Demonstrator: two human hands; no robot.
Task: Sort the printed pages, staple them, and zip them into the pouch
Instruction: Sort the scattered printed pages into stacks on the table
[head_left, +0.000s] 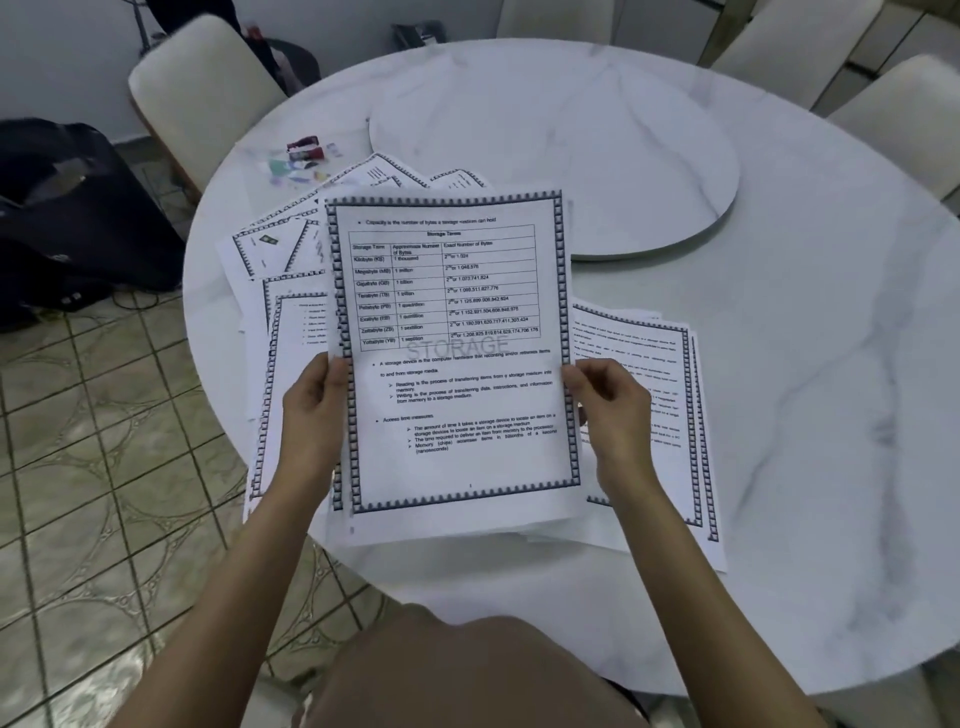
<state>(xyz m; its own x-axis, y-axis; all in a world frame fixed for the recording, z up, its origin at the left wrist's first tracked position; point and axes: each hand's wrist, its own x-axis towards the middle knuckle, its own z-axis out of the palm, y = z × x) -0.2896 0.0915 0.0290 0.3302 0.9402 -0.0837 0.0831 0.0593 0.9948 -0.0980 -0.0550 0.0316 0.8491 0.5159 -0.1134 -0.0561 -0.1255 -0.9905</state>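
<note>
white pages (457, 332) pinched between both hands

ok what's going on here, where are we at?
A person holds a stack of printed pages by its side edges, left hand and right hand gripping it above a round white table. Loose pages lie spread on the table to both sides. Sorting seems under way; no stapling yet, as far as shows.

Round marble table (779, 364), cream chairs (197, 98), tiled floor (104, 467).
</note>
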